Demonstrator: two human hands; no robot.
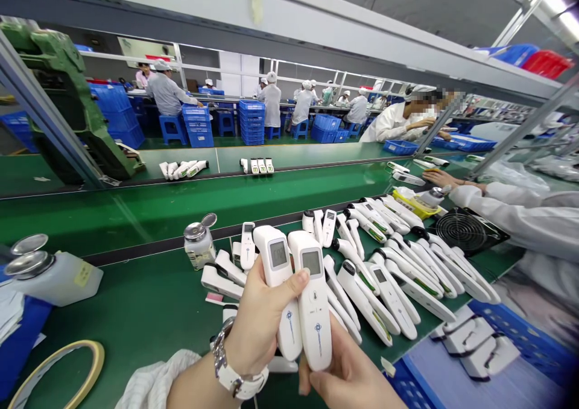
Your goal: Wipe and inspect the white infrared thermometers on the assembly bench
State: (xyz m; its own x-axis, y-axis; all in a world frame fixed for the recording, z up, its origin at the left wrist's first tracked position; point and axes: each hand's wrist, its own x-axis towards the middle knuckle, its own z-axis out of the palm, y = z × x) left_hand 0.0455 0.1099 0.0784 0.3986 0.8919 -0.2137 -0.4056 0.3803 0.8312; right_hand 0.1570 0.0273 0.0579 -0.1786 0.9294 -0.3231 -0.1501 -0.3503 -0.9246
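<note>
Two white infrared thermometers are held side by side, screens facing me. My left hand [257,312], with a watch on its wrist, is closed around the left thermometer [284,300], and its thumb reaches across onto the right thermometer [315,321] beside the screen. Faint digits show on the left screen; the right screen looks blank. My right hand [346,367] grips the right thermometer at its lower end. To the right lie many more white thermometers [384,294] on the green bench, several with green circuit boards showing. A few others [221,281] lie just behind my left hand.
Pump-top bottles [199,249] and a tape roll [93,373] are at left. A green conveyor [136,207] runs behind the bench. A black fan [461,231], yellow tray [409,202] and co-worker's arm [497,195] are at right. A blue crate [525,330] holds white parts.
</note>
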